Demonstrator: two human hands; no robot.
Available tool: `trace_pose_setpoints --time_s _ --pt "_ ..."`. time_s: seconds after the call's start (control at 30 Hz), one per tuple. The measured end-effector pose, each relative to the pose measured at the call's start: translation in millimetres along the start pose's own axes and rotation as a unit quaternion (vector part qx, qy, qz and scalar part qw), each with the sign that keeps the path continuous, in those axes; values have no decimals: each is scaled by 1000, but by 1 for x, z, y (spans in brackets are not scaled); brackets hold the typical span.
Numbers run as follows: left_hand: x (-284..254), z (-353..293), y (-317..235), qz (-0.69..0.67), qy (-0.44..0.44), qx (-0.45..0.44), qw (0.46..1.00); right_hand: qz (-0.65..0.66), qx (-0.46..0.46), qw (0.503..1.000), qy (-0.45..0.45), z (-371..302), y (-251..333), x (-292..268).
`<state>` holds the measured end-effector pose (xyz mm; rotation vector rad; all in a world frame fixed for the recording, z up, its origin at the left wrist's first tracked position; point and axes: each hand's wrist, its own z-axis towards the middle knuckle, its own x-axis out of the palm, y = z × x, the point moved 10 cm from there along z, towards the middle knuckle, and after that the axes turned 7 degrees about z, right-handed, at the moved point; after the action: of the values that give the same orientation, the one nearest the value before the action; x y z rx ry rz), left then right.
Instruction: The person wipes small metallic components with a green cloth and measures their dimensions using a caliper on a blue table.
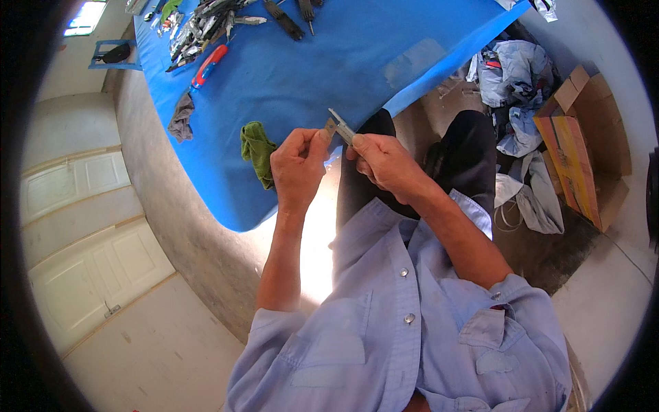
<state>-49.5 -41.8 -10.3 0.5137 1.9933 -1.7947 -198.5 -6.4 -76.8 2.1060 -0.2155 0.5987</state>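
My left hand (pixel 297 163) and my right hand (pixel 388 163) are close together over the near edge of the blue-covered table (pixel 302 82). Between right thumb and fingers I grip a slim silver metal tool (pixel 344 130) with a thin tip pointing up and left; its exact kind is too small to tell. The left hand's fingers are closed in a pinch at a small flat brownish piece (pixel 330 128), which touches or overlaps the silver tool. On the table beside my left hand lies a crumpled green cloth (pixel 257 152).
A pile of silver metal pieces (pixel 202 31) lies at the table's far left, near a red-and-blue handled tool (pixel 209 66) and a grey rag (pixel 182 118). Dark-handled tools (pixel 285 20) rest farther back. To the right are heaped clothes (pixel 518 75) and an open cardboard box (pixel 576 151).
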Motion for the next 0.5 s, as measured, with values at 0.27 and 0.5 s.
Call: trace_pose_setpoints --time_s 0.27,0.5 --pt "-2 -2 1 38 7 38 999 -1 -1 1000 3 -1 2 1" --pt "-1 0 -5 73 15 49 996 -13 -2 1000 -2 -2 2 0"
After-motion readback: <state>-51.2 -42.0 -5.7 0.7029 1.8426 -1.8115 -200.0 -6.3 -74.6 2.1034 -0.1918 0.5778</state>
